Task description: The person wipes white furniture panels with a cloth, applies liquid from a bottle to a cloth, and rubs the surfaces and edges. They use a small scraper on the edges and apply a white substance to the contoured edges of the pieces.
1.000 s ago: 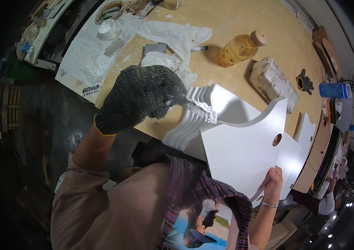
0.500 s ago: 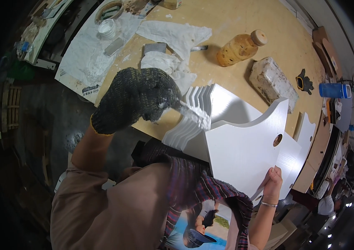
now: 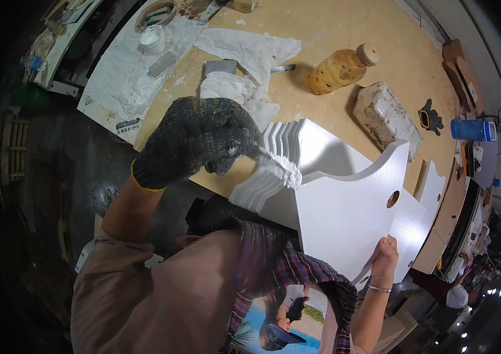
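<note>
Head view: a white panel [image 3: 345, 218] with a curved far edge and a round hole is held at the near side of the wooden table [image 3: 410, 53].
Gloved left hand [image 3: 200, 138]: clenched around a blade [image 3: 279, 167] coated in white paste; its tip is brought to the panel's far left corner, though contact cannot be told.
Bare right hand [image 3: 387, 255]: the panel's near right edge is grasped.
Stacked panels [image 3: 267, 177]: set just left of the held panel, partly covered by it.
Far side: a capped bottle [image 3: 338, 71] is tilted in view, with a paste-smeared block [image 3: 385, 117] placed nearer and to the right.
Far right: a dark glove [image 3: 431, 117] is laid down near a blue container [image 3: 472, 130].
Far left: a white cloth [image 3: 249, 50] is spread out.
</note>
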{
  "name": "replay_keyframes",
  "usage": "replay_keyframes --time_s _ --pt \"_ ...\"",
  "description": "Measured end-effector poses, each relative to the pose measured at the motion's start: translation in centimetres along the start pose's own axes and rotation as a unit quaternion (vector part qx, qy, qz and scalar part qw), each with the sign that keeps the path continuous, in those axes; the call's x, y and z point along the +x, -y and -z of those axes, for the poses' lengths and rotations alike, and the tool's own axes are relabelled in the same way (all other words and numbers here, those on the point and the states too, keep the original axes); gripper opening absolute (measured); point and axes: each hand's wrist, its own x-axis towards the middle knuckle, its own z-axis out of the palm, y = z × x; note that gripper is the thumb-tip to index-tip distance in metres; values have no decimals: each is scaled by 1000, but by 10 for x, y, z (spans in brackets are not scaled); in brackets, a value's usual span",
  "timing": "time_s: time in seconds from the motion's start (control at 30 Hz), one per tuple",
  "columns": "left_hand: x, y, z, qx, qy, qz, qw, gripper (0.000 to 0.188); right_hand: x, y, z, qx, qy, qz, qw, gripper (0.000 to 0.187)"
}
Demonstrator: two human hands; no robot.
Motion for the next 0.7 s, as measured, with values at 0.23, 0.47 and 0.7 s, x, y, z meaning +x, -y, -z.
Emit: replay_keyframes --time_s 0.23,0.47,0.7 --pt "10 -10 5 -6 -23 -106 994 11 0 4 -5 -18 -1 -1 1000 32" --pt "18 -37 15 -200 -7 116 973 12 1 4 -17 -11 -31 23 999 40" --pt "19 -31 13 -145 -16 57 988 13 0 11 -21 -15 -19 15 1000 42"
